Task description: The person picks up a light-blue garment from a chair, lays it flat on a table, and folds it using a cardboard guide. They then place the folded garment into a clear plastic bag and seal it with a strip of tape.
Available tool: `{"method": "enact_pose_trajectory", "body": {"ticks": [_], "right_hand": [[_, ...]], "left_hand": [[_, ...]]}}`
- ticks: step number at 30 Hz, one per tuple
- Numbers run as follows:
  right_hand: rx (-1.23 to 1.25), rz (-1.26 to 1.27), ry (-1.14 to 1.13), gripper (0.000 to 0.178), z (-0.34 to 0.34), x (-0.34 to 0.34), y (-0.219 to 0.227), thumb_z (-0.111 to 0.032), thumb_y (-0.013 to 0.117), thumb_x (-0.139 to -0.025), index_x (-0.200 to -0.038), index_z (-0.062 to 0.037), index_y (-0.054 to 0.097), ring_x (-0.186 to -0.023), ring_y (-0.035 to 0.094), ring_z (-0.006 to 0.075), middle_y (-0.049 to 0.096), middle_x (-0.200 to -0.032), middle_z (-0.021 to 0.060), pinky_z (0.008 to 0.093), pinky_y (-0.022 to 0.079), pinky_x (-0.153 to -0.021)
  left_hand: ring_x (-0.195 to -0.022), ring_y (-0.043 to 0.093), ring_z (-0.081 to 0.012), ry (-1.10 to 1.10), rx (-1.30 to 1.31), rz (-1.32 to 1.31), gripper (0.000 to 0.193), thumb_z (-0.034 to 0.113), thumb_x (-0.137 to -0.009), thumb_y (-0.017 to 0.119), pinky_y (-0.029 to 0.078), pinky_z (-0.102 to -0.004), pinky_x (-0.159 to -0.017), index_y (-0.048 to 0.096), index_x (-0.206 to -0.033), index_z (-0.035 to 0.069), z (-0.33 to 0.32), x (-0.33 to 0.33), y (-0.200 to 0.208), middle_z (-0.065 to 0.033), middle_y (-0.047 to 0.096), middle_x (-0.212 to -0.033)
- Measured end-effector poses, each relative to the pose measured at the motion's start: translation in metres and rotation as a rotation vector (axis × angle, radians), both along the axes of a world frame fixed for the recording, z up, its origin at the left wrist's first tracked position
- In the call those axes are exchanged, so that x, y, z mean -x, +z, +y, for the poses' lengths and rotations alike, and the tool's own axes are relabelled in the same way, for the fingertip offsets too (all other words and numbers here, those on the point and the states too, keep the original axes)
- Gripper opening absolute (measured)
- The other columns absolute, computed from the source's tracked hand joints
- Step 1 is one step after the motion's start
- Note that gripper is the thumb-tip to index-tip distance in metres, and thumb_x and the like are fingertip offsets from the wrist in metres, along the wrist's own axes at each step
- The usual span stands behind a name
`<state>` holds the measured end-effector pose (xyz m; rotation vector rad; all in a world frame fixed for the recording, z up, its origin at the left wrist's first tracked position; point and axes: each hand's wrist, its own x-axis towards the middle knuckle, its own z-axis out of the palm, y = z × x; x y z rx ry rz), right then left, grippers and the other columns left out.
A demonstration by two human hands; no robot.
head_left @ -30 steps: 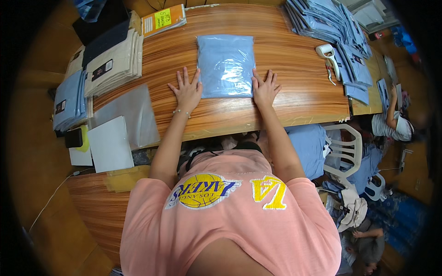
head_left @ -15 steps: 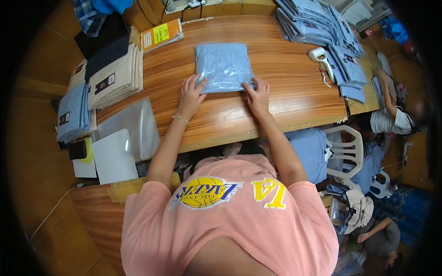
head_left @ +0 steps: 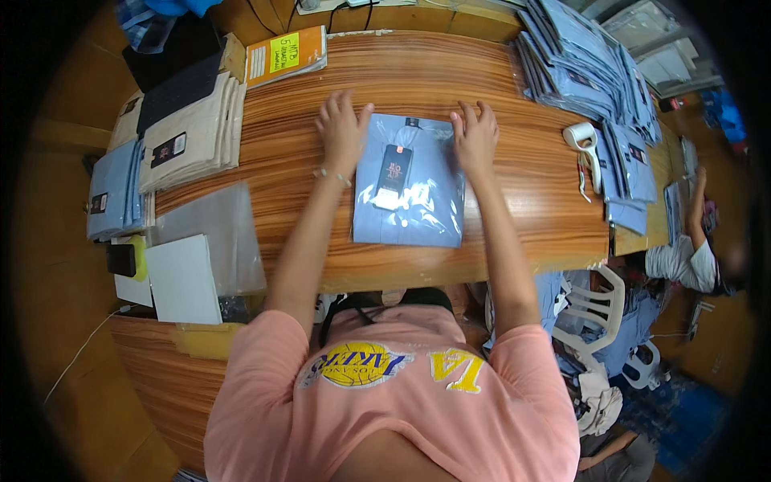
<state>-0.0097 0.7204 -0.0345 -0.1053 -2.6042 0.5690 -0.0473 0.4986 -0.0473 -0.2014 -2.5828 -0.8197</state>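
Observation:
A folded blue shirt (head_left: 438, 213) in a clear plastic sleeve lies flat on the wooden table in front of me. Its front faces up, with a dark hang tag (head_left: 393, 178) showing through the shiny film. At the package's far left corner is my left hand (head_left: 343, 132), fingers stretched away from me and the thumb near the edge. My right hand (head_left: 477, 138) is at the far right corner, fingers apart and the thumb beside the film. Neither hand grips the package; whether the thumbs touch it I cannot tell.
Beige folded garments (head_left: 193, 145) and blue ones (head_left: 116, 189) are stacked at left, near clear plastic sleeves (head_left: 237, 233) and a white board (head_left: 185, 277). Bagged shirts (head_left: 570, 68) pile up far right, beside a white tape dispenser (head_left: 585, 153). A co-worker's arm (head_left: 697, 209) shows at right.
The package has been turned over: its plain side was up, now the tagged front is. It lies nearer to me, and my hands have moved from its near corners to its far ones.

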Motion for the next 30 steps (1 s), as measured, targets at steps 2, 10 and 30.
{"method": "enact_pose_trajectory", "body": {"ticks": [2, 10, 30], "right_hand": [[0.109, 0.022, -0.014, 0.036, -0.034, -0.005, -0.005, -0.028, 0.046, -0.088, -0.117, -0.0075, 0.052, -0.124, 0.029, 0.0363, 0.038, -0.128, 0.0205, 0.0529, 0.02, -0.1], [0.194, -0.127, -0.003, 0.037, -0.074, -0.009, -0.049, -0.017, 0.043, -0.086, -0.12, -0.0045, 0.051, -0.13, 0.021, 0.0353, 0.036, -0.134, 0.0178, 0.0527, 0.005, -0.104], [0.165, -0.147, -0.034, 0.035, -0.076, -0.005, -0.058, -0.018, 0.044, -0.086, -0.117, -0.0065, 0.054, -0.13, 0.023, 0.0347, 0.038, -0.133, 0.017, 0.0533, 0.005, -0.104]], "left_hand": [[-0.121, 0.032, -0.0329, -0.039, -0.112, -0.043, 0.041, 0.035, -0.087, 0.047, 0.02, -0.0548, -0.099, 0.048, -0.117, 0.007, 0.03, -0.02, -0.004, -0.0132, 0.043, -0.123], [-0.13, 0.02, -0.0331, -0.083, 0.115, -0.178, 0.036, 0.025, -0.09, 0.041, 0.01, -0.0636, -0.098, 0.05, -0.124, 0.016, 0.068, -0.035, -0.029, -0.0074, 0.038, -0.134], [-0.129, 0.021, -0.0337, -0.079, 0.111, -0.194, 0.036, 0.027, -0.089, 0.043, 0.012, -0.0617, -0.098, 0.052, -0.122, 0.016, 0.068, -0.033, -0.038, -0.0082, 0.038, -0.134]]}}
